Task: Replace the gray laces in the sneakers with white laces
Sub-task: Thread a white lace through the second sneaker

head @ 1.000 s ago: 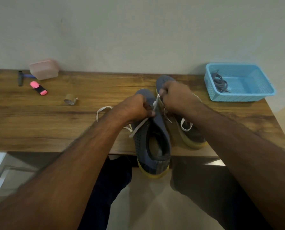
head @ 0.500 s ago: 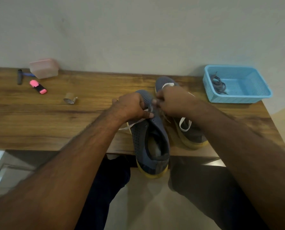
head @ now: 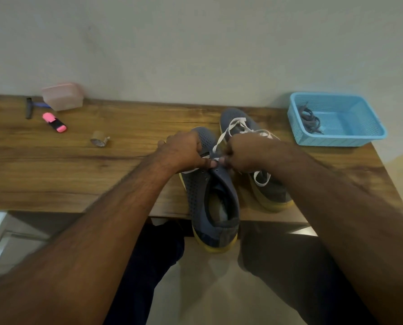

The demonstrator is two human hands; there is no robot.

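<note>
Two grey-blue sneakers with yellow soles stand on the wooden table. The near sneaker [head: 213, 198] hangs its heel over the front edge. The far sneaker [head: 265, 184] lies to its right with white lace on it. A white lace [head: 221, 137] runs from the near sneaker's eyelets up over the far shoe. My left hand [head: 184, 151] and my right hand [head: 242, 153] meet fingertip to fingertip above the near sneaker's eyelets, both pinching the white lace. Grey laces [head: 309, 119] lie in the blue basket [head: 360, 137].
At the back left of the table [head: 66, 179] are a pink lidded box [head: 63, 96], a pink highlighter [head: 54, 122], a dark tool [head: 28, 107] and a small tape roll [head: 99, 141]. A wall rises behind the table. My legs are under its front edge.
Both hands moved together over the near sneaker's eyelets. The white lace loop left of my left hand is gone from view, and the lace now trails up over the far shoe.
</note>
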